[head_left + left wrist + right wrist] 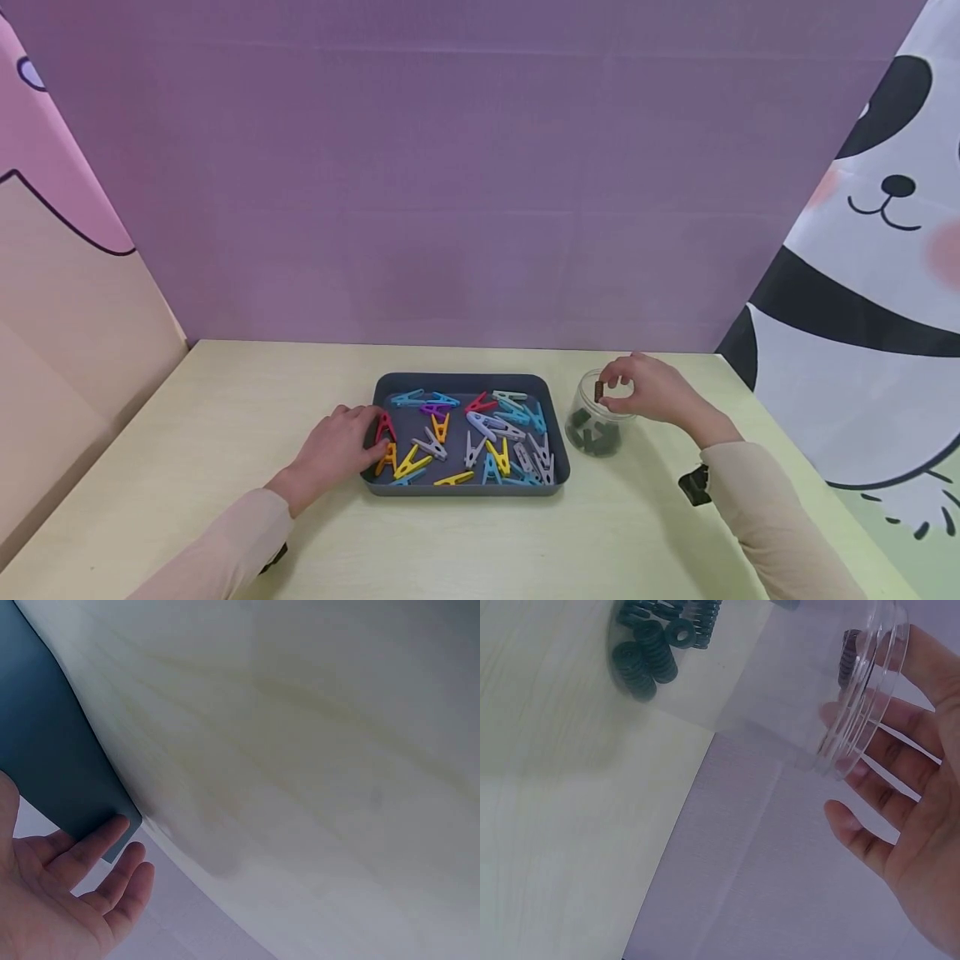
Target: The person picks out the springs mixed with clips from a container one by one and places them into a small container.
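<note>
My right hand (651,390) pinches a small brown coil spring (598,392) at the mouth of a clear jar (582,407). Through the jar's wall in the right wrist view, the held spring (848,658) shows just inside the rim. Several dark green springs (655,651) lie at the jar's bottom. At the left end of a dark grey tray (465,491), my left hand (337,446) holds the rim, its thumb over the edge. The left wrist view shows other fingers (112,844) against the tray's outer wall (60,742).
Plastic clothespins (431,446) in several colours lie scattered in the tray, which stands left of the jar. Both stand on a pale wooden table (262,392). Behind rises a purple backdrop (465,183), with a panda-print panel (885,275) at the right.
</note>
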`<state>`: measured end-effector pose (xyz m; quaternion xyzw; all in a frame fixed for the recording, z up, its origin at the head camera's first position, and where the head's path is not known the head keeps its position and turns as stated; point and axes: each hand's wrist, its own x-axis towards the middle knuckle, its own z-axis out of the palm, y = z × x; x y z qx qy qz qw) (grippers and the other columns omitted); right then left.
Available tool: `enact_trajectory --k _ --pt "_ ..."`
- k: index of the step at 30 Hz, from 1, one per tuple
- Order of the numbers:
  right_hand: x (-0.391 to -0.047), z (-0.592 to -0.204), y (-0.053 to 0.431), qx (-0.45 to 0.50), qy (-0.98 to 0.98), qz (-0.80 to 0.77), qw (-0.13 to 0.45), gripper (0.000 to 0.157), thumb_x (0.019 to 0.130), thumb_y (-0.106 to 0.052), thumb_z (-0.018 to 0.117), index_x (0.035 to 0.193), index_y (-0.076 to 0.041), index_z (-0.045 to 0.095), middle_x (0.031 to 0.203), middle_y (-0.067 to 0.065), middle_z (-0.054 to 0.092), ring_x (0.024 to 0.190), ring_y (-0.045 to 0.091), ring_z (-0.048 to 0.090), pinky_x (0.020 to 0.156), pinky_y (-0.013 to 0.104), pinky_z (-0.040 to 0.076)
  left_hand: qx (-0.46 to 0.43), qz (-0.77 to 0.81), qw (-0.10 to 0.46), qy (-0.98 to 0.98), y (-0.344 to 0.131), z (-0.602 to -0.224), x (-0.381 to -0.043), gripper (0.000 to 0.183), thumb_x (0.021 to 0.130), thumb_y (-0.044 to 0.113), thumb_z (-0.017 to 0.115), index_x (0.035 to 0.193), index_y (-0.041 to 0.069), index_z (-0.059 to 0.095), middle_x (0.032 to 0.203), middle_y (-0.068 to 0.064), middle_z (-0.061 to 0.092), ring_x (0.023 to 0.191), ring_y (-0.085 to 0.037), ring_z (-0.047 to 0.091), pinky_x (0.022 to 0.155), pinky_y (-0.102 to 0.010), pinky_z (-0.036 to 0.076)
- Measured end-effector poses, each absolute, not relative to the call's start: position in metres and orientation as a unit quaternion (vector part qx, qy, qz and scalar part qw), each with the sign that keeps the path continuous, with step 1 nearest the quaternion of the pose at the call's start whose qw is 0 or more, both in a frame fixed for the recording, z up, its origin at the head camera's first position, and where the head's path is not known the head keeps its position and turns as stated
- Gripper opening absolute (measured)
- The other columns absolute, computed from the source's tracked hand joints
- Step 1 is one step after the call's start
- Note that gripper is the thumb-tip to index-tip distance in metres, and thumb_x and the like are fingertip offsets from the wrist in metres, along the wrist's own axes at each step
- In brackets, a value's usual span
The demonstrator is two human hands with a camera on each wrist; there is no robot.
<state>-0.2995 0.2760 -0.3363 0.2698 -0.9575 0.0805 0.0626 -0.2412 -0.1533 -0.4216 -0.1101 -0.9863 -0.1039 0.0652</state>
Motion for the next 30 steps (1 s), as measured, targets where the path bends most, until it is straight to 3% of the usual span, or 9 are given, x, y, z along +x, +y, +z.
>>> enact_trajectory --k 11,30 --pt "-0.303 -0.3386 0.2739 0.279 -0.957 0.032 0.078 0.021 0.072 -0.025 0.073 0.091 -0.017 0.069 0.078 -0.007 0.062 0.076 0.014 0.05 0.061 0.029 0.042 -0.115 -0.117 0.075 -0.984 -0.1519 -0.4207 -0.2406 0.05 0.08 0.038 0.064 0.119 0.008 0.056 0.115 -0.009 0.062 0.099 -0.026 0.054 0.087 -0.041 0.048" --pt "-0.3018 -0.3383 0.2721 0.267 -0.96 0.052 0.073 0.024 0.073 -0.025 0.072 0.092 -0.011 0.068 0.08 -0.005 0.063 0.077 0.014 0.05 0.064 0.03 0.044 -0.111 -0.106 0.069 -0.986 -0.1528 -0.4204 -0.2409 0.052 0.08 0.039 0.064 0.12 0.008 0.055 0.117 -0.01 0.061 0.1 -0.026 0.054 0.088 -0.041 0.048"
